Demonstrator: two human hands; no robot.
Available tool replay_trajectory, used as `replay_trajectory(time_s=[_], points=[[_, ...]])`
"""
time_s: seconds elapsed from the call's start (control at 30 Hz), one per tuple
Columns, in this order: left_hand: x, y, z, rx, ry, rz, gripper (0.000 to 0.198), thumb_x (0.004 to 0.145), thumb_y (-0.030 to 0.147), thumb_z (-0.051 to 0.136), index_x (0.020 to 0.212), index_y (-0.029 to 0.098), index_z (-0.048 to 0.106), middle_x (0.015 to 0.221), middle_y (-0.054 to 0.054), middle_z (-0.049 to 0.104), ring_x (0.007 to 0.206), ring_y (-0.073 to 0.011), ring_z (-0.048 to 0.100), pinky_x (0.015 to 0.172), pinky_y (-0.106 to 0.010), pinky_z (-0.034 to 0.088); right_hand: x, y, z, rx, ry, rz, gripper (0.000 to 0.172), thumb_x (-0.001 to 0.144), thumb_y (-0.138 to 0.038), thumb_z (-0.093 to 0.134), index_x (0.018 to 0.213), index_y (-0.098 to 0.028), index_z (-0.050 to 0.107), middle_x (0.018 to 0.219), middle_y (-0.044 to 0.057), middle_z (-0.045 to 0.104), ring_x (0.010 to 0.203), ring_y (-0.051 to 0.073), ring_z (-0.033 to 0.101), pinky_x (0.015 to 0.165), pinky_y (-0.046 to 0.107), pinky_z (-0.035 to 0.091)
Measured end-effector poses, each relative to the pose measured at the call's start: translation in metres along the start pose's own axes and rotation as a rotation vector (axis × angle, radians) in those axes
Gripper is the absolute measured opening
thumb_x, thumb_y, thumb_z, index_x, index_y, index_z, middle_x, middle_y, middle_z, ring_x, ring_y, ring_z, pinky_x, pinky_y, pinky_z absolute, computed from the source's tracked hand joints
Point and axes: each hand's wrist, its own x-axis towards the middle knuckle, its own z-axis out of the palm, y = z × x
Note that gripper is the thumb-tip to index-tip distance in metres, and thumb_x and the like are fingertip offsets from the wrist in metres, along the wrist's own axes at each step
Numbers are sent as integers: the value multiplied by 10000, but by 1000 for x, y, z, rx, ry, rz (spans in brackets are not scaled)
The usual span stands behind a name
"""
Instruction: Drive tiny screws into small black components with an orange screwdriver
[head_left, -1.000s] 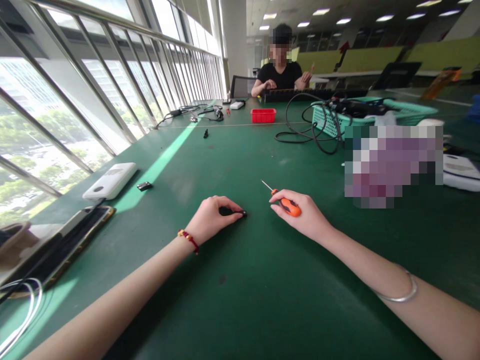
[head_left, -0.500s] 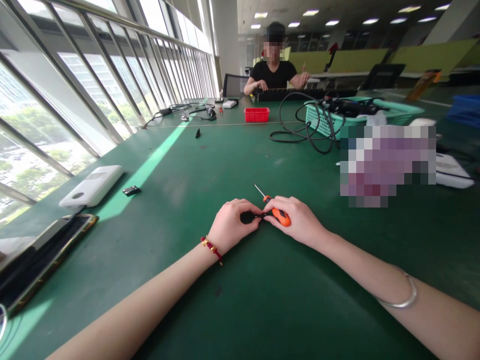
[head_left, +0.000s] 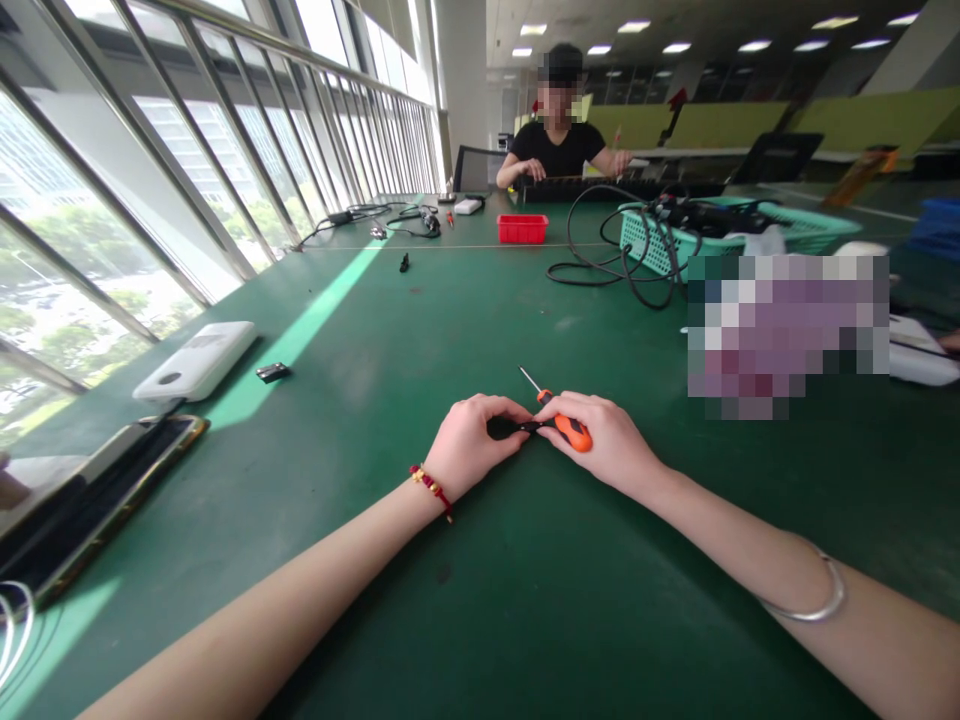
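Note:
Low over the green table (head_left: 480,590), my two hands meet fingertip to fingertip. Thumb and index finger of my left hand (head_left: 474,440) pinch a small black part (head_left: 529,427), whose kind I cannot make out and which the fingers mostly cover. My right hand (head_left: 604,435) also has its thumb and index finger at that part. Tucked in the right hand is a screwdriver (head_left: 574,433) with an orange and black handle; its metal shaft points away to the upper left, touching nothing.
Left lie a small black piece (head_left: 273,372), a white power bank (head_left: 199,360) and a phone (head_left: 112,505). Farther back are another black piece (head_left: 404,262), a red bin (head_left: 522,229), cables (head_left: 427,222) and a teal basket (head_left: 652,243) with cords. A person (head_left: 559,150) sits opposite.
The whole view has shifted slightly, so things appear a little farther right. My hands keep the same hold on the black part and screwdriver. The person opposite has lowered a raised hand.

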Motion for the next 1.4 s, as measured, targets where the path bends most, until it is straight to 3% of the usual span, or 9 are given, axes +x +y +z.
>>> replay_trajectory(time_s=[0.5, 0.63, 0.87, 0.97, 1.07, 1.4], points=[[-1, 1, 0, 69, 13, 13, 137, 697, 186, 601, 783, 224, 700, 809, 22, 714, 809, -165, 606, 776, -288, 479, -1, -1, -2, 29, 4, -11, 88, 768, -247, 577, 833, -227, 631, 830, 18, 632, 707, 155, 584, 651, 259, 422], [0, 0, 0, 52, 7, -6, 146, 693, 184, 603, 790, 227, 703, 820, 23, 713, 821, -167, 604, 779, -286, 478, 0, -1, -1, 106, 44, 1, 154, 735, -244, 601, 887, -221, 616, 901, 24, 650, 765, 169, 607, 680, 265, 444], [0, -2, 0, 15, -11, -39, 153, 700, 205, 611, 808, 236, 715, 837, 17, 708, 822, -168, 610, 782, -275, 481, -8, -18, -30, 310, 345, -6, 261, 762, -198, 553, 1022, -204, 531, 719, -1, 615, 527, 114, 544, 515, 237, 434], [-1, -2, 0, 20, -9, -45, 160, 704, 209, 611, 819, 238, 718, 838, 16, 708, 814, -168, 607, 783, -278, 480, -14, -29, -47, 430, 537, -72, 163, 756, -190, 576, 905, -218, 516, 632, -30, 584, 478, 108, 542, 456, 226, 434], [-1, -1, 0, 34, -5, -35, 157, 708, 208, 610, 815, 241, 719, 831, 17, 709, 810, -166, 605, 786, -279, 476, -18, -37, -57, 272, 657, -142, 80, 724, -167, 617, 726, -220, 557, 589, -30, 578, 453, 99, 524, 425, 224, 416], [1, -3, 1, 36, 2, -30, 144, 700, 190, 597, 795, 230, 698, 831, 28, 706, 799, -153, 611, 773, -280, 469, -21, -42, -50, 256, 491, -184, 158, 720, -114, 584, 614, -188, 491, 521, -59, 511, 420, 48, 453, 417, 181, 369]])
